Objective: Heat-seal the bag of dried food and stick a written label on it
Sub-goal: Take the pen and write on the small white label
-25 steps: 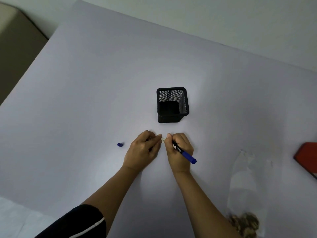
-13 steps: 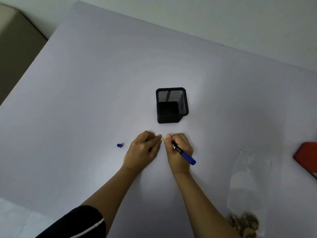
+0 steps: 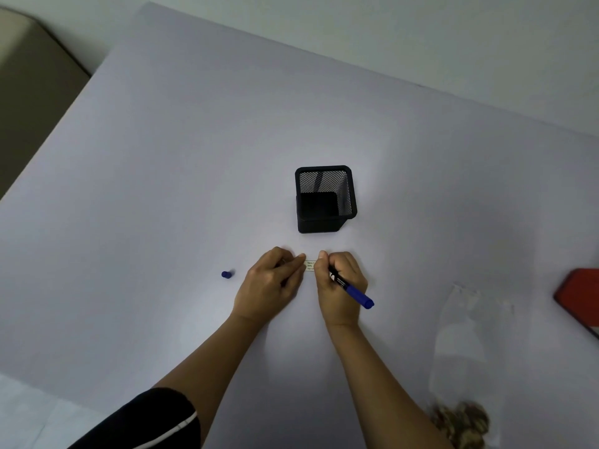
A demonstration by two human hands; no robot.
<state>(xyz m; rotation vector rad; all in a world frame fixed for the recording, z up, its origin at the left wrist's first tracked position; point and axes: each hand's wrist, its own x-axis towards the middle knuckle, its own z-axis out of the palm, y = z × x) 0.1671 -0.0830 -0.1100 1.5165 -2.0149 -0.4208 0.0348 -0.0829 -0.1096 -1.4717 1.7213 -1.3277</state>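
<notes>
Head view: on the pale table (image 3: 162,189), the right hand (image 3: 340,286) is closed around a blue-and-black pen (image 3: 351,288), whose tip is hidden behind the fingers. The left hand (image 3: 269,283) lies curled just beside it at 9 o'clock, fingertips pressing on the near end of a small white label (image 3: 310,266). Only a sliver of the label shows between the two hands; its printed lines are too small to read, and any writing is covered. The pen cap (image 3: 227,274) lies apart, at 9 o'clock from the left hand. A black mesh pen holder (image 3: 325,199) stands upright at 12 o'clock from the hands. The clear bag (image 3: 470,345) lies at 4 o'clock, faint against the table, its dried food (image 3: 462,422) blurred and cut off by the bottom edge. A red object (image 3: 580,298) at 3 o'clock is cropped by the frame.
</notes>
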